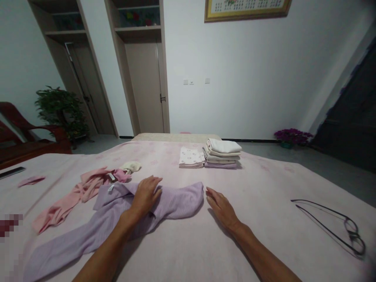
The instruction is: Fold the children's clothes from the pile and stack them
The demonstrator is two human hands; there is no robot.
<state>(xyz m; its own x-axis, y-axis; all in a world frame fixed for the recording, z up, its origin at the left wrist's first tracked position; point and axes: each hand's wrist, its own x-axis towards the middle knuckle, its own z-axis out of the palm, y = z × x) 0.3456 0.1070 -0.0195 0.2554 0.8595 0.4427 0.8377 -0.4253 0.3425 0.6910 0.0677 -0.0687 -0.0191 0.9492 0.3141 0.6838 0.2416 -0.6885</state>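
Note:
A lavender ribbed garment lies loosely spread across the bed, a small white tag showing near its top edge. One long part of it stretches to the lower left and another points right. My left hand rests over its middle with the fingers extended and partly bent, not visibly gripping the cloth. Just past the garment's right end, my right hand hovers low with its fingers stretched out, holding nothing. Behind the lavender garment on the left is a crumpled pink garment, beside a small cream cloth.
Toward the far edge stand a stack of folded clothes and a lower folded patterned pile. Eyeglasses lie at right on the pink bedsheet. A small pink piece and a dark flat object lie at far left.

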